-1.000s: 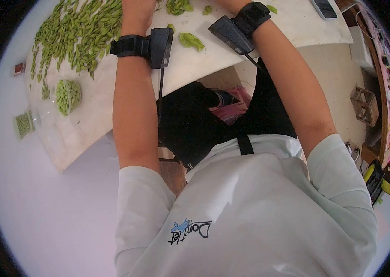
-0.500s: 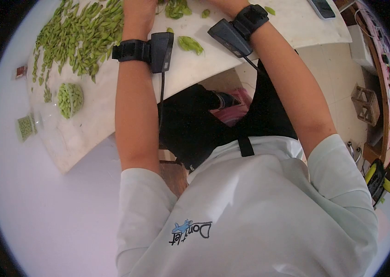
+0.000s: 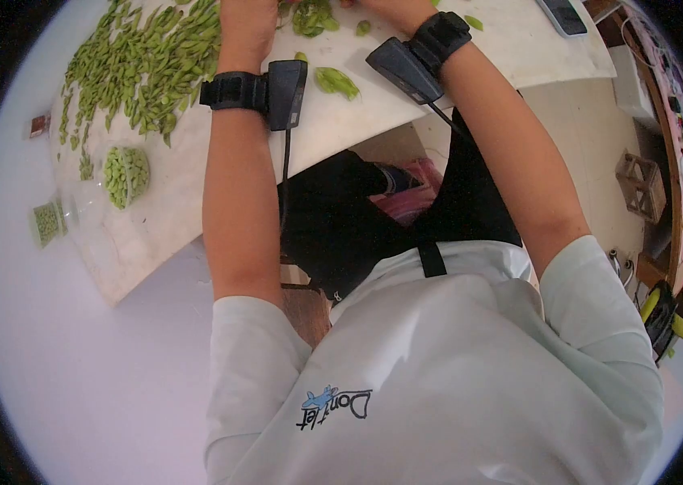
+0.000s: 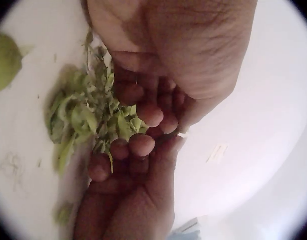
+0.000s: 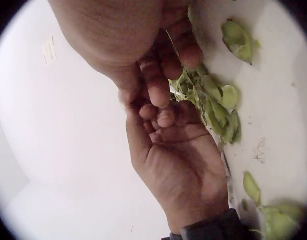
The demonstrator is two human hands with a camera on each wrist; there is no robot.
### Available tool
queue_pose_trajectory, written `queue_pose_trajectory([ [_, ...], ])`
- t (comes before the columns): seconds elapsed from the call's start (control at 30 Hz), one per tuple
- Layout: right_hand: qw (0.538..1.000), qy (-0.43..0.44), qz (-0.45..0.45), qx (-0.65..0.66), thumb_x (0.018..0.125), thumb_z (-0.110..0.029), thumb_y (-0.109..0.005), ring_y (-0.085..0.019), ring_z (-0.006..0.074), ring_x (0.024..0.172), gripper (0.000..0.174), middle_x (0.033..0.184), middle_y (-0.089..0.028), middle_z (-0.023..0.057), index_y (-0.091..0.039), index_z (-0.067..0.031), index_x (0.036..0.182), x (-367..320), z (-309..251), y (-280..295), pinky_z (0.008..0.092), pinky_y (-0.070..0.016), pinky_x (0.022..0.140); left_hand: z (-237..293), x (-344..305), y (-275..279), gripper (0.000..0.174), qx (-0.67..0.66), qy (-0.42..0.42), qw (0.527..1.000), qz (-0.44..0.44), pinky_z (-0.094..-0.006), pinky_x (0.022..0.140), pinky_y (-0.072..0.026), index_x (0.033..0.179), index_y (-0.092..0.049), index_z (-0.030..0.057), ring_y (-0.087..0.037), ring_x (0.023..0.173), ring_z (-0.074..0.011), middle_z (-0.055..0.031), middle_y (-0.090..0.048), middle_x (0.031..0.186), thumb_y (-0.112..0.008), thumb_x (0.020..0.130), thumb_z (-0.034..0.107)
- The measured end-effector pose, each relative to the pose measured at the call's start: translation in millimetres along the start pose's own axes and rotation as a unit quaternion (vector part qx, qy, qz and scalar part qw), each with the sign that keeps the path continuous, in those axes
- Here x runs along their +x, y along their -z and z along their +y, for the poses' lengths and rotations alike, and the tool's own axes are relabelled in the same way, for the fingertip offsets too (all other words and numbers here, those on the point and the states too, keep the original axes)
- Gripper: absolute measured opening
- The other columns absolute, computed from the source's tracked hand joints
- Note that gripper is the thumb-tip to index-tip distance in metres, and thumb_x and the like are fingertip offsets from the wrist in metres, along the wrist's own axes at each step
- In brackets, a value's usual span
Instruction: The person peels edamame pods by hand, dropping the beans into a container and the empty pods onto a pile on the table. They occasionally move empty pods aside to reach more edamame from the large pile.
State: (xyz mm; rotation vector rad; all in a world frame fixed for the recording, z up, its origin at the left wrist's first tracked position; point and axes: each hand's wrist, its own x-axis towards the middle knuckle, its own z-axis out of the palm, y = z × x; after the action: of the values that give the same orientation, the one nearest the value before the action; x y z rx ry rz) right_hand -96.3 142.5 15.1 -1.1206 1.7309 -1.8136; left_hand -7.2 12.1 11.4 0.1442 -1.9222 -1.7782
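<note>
In the left wrist view my left hand (image 4: 173,55) and right hand (image 4: 136,200) meet at thumbs and fingertips, fingers curled inward. What they pinch is hidden between the fingertips. A thin green strand (image 5: 174,47) runs along my right hand's fingers in the right wrist view. Right beside the hands lies a small heap of split green pods (image 5: 221,107) and stems. An opened pod (image 3: 336,82) rests closer to the table edge. The head view cuts off both hands' fingertips.
A wide spread of whole green bean pods (image 3: 147,65) covers the left of the white table (image 3: 168,206). A clear tub of shelled beans (image 3: 126,176) stands below it. A phone (image 3: 563,16) lies at the right, near the table's edge.
Both hands sit slightly lower in the head view, and the table things have shifted a little too. My right hand has come slightly closer to the left.
</note>
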Motion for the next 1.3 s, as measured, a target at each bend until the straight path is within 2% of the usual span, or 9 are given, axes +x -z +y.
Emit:
queue_pose_trajectory([
  [0.13, 0.999, -0.004, -0.031, -0.015, 0.094, -0.021, -0.047, -0.049, 0.0064, 0.049, 0.029, 0.062, -0.059, 0.0011, -0.063, -0.0014, 0.08, 1.6, 2.5, 1.6, 0.0223, -0.0381, 0.044, -0.7, 0.6, 0.2, 0.021, -0.004, 0.007, 1.0, 0.0, -0.0202, 0.049, -0.0347, 0.074, -0.055, 0.0091, -0.045, 0.053, -0.0054, 0.0019, -0.053, 0.062, -0.056, 0.09, 0.023],
  [0.23, 0.998, -0.044, -0.033, -0.002, 0.095, -0.022, -0.043, -0.048, 0.0066, 0.049, 0.032, 0.061, -0.058, 0.001, -0.062, -0.0023, 0.078, 1.4, 2.2, 3.2, 0.0224, -0.0377, 0.045, -0.3, 0.2, 1.9, 0.022, 0.038, 0.013, 0.999, 0.01, -0.0205, 0.049, -0.0346, 0.073, -0.054, 0.0092, -0.044, 0.052, -0.0054, 0.0024, -0.052, 0.06, -0.056, 0.089, 0.023],
  [0.33, 0.998, 0.002, -0.057, 0.04, 0.096, -0.024, -0.041, -0.047, 0.0067, 0.049, 0.035, 0.061, -0.058, 0.001, -0.061, -0.0021, 0.078, 1.5, 4.4, 2.5, 0.0224, -0.0378, 0.045, 8.7, -3.9, -7.6, 0.021, 0.062, 0.007, 0.997, 0.033, -0.0203, 0.049, -0.0342, 0.074, -0.054, 0.009, -0.044, 0.052, -0.0053, 0.0026, -0.051, 0.06, -0.056, 0.089, 0.023],
  [0.53, 1.0, -0.004, 0.002, 0.026, 0.092, -0.021, -0.051, -0.047, 0.0063, 0.049, 0.026, 0.06, -0.056, 0.0011, -0.06, -0.0015, 0.078, 1.5, 2.1, -0.5, 0.0218, -0.0387, 0.046, 5.7, -4.2, -5.0, 0.018, 0.019, -0.005, 0.999, 0.028, -0.0202, 0.05, -0.0338, 0.079, -0.057, 0.0084, -0.044, 0.053, -0.0049, 0.0024, -0.052, 0.062, -0.056, 0.089, 0.023],
  [0.63, 1.0, -0.01, 0.003, 0.017, 0.089, -0.021, -0.057, -0.047, 0.0062, 0.049, 0.024, 0.059, -0.055, 0.001, -0.061, -0.0012, 0.076, 0.6, -2.1, -0.6, 0.0218, -0.0388, 0.046, 1.5, -2.8, 0.0, 0.018, 0.024, -0.007, 1.0, 0.012, -0.0205, 0.051, -0.0337, 0.08, -0.058, 0.0087, -0.044, 0.054, -0.0048, 0.0025, -0.052, 0.062, -0.055, 0.089, 0.024],
  [0.93, 1.0, -0.019, -0.004, 0.007, 0.086, -0.019, -0.062, -0.048, 0.0061, 0.046, 0.024, 0.057, -0.057, 0.0023, -0.064, 0.0009, 0.073, 0.2, -3.9, 1.4, 0.0217, -0.0393, 0.044, 2.0, -1.4, 2.4, 0.02, 0.043, -0.003, 0.999, 0.007, -0.0208, 0.051, -0.0339, 0.078, -0.059, 0.0083, -0.044, 0.054, -0.0049, 0.0027, -0.052, 0.062, -0.056, 0.088, 0.025],
  [1.3, 0.999, -0.031, -0.008, 0.002, 0.085, -0.019, -0.063, -0.049, 0.0064, 0.046, 0.024, 0.057, -0.057, 0.0025, -0.065, 0.0012, 0.073, -0.2, -7.0, 2.4, 0.0222, -0.0397, 0.044, 0.6, -1.0, 3.2, 0.018, 0.047, 0.005, 0.999, 0.014, -0.0207, 0.052, -0.0354, 0.085, -0.061, 0.0051, -0.046, 0.055, -0.0054, 0.0017, -0.054, 0.065, -0.058, 0.086, 0.023],
])
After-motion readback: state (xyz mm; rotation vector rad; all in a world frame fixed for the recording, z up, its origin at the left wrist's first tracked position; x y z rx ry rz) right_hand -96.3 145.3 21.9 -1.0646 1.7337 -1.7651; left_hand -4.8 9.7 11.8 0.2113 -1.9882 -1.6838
